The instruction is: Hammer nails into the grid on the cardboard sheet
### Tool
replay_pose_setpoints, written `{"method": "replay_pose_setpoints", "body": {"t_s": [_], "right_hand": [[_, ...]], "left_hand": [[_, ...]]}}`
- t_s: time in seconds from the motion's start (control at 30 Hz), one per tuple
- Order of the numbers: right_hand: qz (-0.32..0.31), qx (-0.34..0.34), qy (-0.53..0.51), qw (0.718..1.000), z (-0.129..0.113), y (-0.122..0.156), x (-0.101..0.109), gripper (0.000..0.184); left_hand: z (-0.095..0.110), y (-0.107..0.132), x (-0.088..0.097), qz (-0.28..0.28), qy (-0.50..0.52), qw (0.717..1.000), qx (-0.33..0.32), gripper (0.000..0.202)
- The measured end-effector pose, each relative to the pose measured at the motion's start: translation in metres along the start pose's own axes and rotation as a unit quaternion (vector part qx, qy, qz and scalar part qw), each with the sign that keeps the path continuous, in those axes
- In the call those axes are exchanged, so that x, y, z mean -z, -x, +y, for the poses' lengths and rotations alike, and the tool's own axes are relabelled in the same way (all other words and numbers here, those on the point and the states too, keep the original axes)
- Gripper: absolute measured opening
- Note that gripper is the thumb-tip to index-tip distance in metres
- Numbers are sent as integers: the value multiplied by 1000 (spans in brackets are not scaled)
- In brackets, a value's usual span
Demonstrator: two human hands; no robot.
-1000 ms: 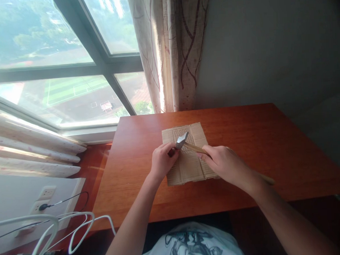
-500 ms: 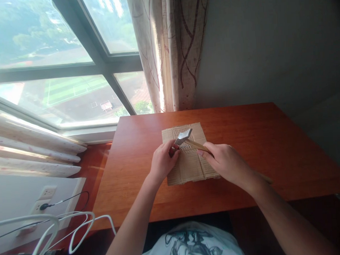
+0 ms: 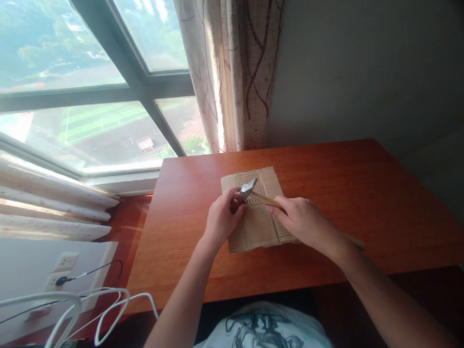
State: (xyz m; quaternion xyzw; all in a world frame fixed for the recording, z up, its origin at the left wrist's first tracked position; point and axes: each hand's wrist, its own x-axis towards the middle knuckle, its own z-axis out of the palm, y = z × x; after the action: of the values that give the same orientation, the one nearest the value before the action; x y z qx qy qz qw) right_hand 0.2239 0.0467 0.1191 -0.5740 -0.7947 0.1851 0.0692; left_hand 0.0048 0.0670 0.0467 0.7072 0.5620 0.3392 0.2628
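Note:
My right hand grips the wooden handle of a hammer; the end of the handle shows past my forearm. The metal head is low over a piece of cardboard, right beside the fingertips of my left hand. Rows of small holes dot the upper middle of that cardboard, which lies flat on the wooden table. My left hand rests at the cardboard's left side, thumb and fingers curled into a pinch. What they hold is mostly hidden by the fingers and the hammer head.
Behind the table hang patterned curtains and stands a grey wall. A large window is at the left. White cables loop near a wall socket at the lower left.
The hammer has come down and slightly to the left, its head now closer to my left fingertips. My right hand moved with it. My left hand stays almost in place.

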Motion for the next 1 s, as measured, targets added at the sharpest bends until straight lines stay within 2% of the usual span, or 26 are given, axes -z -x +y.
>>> {"method": "replay_pose_setpoints", "body": {"t_s": [0.83, 1.0], "right_hand": [[7, 2, -49, 999, 5, -1, -10, 36], [12, 3, -65, 998, 7, 4, -4, 38]], "left_hand": [[-2, 0, 0, -4, -13, 1000, -2, 31], [-2, 0, 0, -3, -8, 1000, -6, 31]]}}
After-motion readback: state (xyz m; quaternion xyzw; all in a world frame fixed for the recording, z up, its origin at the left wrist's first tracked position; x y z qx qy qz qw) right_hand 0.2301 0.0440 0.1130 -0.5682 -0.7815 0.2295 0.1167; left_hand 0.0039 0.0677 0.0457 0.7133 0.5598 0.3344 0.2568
